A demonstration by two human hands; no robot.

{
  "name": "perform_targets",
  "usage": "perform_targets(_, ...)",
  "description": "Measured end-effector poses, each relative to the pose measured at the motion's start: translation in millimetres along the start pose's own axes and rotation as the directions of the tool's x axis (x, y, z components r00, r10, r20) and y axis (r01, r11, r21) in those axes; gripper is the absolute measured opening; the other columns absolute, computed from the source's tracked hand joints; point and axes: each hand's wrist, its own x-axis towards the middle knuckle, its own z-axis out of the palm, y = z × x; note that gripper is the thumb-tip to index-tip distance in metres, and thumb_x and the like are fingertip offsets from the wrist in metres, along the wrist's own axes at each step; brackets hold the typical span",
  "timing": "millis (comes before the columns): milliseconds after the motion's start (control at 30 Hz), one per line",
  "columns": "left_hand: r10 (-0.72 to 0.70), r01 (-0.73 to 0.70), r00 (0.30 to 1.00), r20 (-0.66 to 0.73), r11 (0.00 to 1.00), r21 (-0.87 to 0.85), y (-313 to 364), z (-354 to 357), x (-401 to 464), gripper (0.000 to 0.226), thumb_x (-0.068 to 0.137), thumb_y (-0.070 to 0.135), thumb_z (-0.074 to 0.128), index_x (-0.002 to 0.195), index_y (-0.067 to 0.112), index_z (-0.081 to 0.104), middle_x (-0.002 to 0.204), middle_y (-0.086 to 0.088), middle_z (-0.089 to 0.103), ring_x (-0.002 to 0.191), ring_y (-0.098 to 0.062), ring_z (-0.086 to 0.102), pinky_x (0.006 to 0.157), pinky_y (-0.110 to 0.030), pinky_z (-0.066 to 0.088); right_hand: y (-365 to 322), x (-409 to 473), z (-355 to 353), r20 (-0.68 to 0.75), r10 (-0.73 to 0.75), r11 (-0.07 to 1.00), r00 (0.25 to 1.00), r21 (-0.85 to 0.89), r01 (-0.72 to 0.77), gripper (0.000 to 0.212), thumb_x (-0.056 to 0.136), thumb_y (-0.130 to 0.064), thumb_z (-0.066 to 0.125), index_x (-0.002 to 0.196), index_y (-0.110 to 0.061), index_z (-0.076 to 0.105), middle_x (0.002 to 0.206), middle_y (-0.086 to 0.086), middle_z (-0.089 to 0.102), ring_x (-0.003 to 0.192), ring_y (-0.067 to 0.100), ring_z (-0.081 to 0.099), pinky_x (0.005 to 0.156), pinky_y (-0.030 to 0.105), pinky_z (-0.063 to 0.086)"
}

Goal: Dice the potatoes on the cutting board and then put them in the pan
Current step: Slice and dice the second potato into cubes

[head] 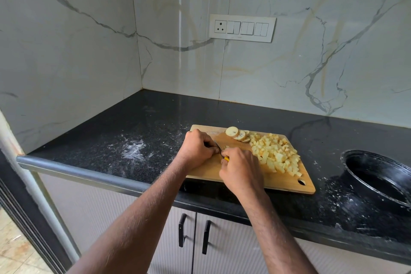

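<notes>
Fingers of both hands are curled over the middle of the board: those of the right hand (241, 168) wrap a yellow knife handle (226, 159), and those of the left hand (198, 148) bunch over a piece being cut, which the knuckles mostly hide, so I cannot tell how they pinch it. A short stretch of the knife blade (218, 146) shows between the two hands.

By size: the black counter (144, 122) carries everything, dusted with white smears. The pan (378, 179), dark and seemingly with nothing in it, sits well to the right of the wooden cutting board (282, 181). On the board, a broad heap of diced potato (275, 154) covers the right half, and a few round potato slices (238, 134) lean together near the far edge.

Judging from this, dicing is well advanced but unfinished: the slices and the piece under the left hand are yet to be cubed. No potato has reached the pan, so the whole transfer remains.
</notes>
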Motion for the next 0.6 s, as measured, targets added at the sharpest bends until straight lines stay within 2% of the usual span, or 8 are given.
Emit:
perform_targets(67, -0.001, 0.001, 1.000, -0.005, 1.000, -0.006, 0, 0, 0, 0.006, 0.075, 0.011, 0.082, 0.077, 0.016, 0.082, 0.079, 0.007, 0.076, 0.071, 0.000, 0.064, 0.067, -0.002, 0.043, -1, 1, 0, -0.002, -0.011, 1.000, 1.000, -0.014, 0.011, 0.027, 0.095, -0.022, 0.064, 0.122, -0.023, 0.070, 0.109, -0.003, 0.073, 0.092, 0.016, 0.068, 0.067, 0.024, 0.053)
perform_targets(200, -0.005, 0.005, 1.000, -0.002, 1.000, -0.026, 1, -2, -1, 0.007, 0.073, 0.012, 0.085, 0.077, 0.016, 0.081, 0.074, 0.010, 0.073, 0.068, 0.000, 0.062, 0.069, -0.009, 0.047, 1, -2, -3, 0.011, -0.028, 1.000, 1.000, -0.002, 0.028, 0.027, 0.096, -0.022, 0.064, 0.123, -0.023, 0.069, 0.110, -0.002, 0.073, 0.093, 0.016, 0.068, 0.068, 0.024, 0.053)
perform_targets(300, -0.016, 0.016, 1.000, -0.001, 0.999, -0.035, 0, -1, -1, 0.011, 0.070, 0.019, 0.090, 0.076, 0.018, 0.081, 0.070, 0.013, 0.069, 0.068, -0.002, 0.062, 0.063, -0.007, 0.044, 8, -8, -6, 0.006, -0.031, 0.999, 1.000, 0.027, 0.031, 0.028, 0.096, -0.024, 0.065, 0.123, -0.024, 0.070, 0.115, -0.004, 0.072, 0.098, 0.016, 0.067, 0.076, 0.024, 0.054)
perform_targets(433, -0.013, 0.013, 1.000, 0.000, 1.000, -0.006, -1, 0, 1, 0.012, 0.072, 0.021, 0.090, 0.080, 0.018, 0.081, 0.077, 0.008, 0.073, 0.074, -0.004, 0.065, 0.064, -0.008, 0.046, 16, -21, -12, -0.009, -0.043, 0.998, 0.999, 0.049, 0.043, 0.029, 0.095, -0.025, 0.067, 0.123, -0.023, 0.071, 0.116, -0.007, 0.073, 0.103, 0.014, 0.067, 0.082, 0.020, 0.050)
perform_targets(533, 0.007, -0.007, 1.000, 0.002, 1.000, -0.005, -1, 1, 0, 0.014, 0.073, 0.020, 0.089, 0.083, 0.017, 0.081, 0.077, 0.010, 0.071, 0.073, -0.002, 0.063, 0.062, -0.004, 0.043, 23, -31, -19, -0.006, -0.061, 0.997, 0.998, 0.054, 0.061, 0.028, 0.093, -0.024, 0.068, 0.121, -0.024, 0.072, 0.113, -0.008, 0.074, 0.098, 0.012, 0.068, 0.080, 0.017, 0.048)
perform_targets(600, 0.024, -0.024, 1.000, 0.010, 1.000, -0.015, -2, 0, 0, 0.018, 0.073, 0.018, 0.089, 0.089, 0.017, 0.081, 0.079, 0.011, 0.070, 0.074, -0.001, 0.062, 0.065, -0.002, 0.043, 30, -36, -26, -0.006, -0.044, 0.997, 0.999, 0.062, 0.044, 0.026, 0.093, -0.025, 0.068, 0.118, -0.025, 0.074, 0.107, -0.011, 0.075, 0.087, 0.008, 0.068, 0.070, 0.010, 0.044)
